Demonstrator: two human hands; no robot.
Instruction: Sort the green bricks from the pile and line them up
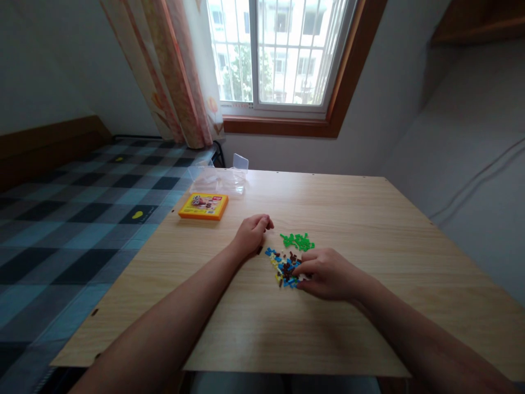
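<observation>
We find the mixed pile of small building bricks (284,267) on the wooden counter (369,219), with a separate green cluster (298,241) just beyond it. Our right hand (326,272) pinches at the pile's near edge; whether it grasps a brick we cannot tell. Our left hand (251,234) rests loosely curled beside the pile, its contents hidden. We judge sorting by colour is in hand; the next pick calls for a fine pinch. An orange box (203,206) and a clear plastic case (219,178) lie well apart.
</observation>
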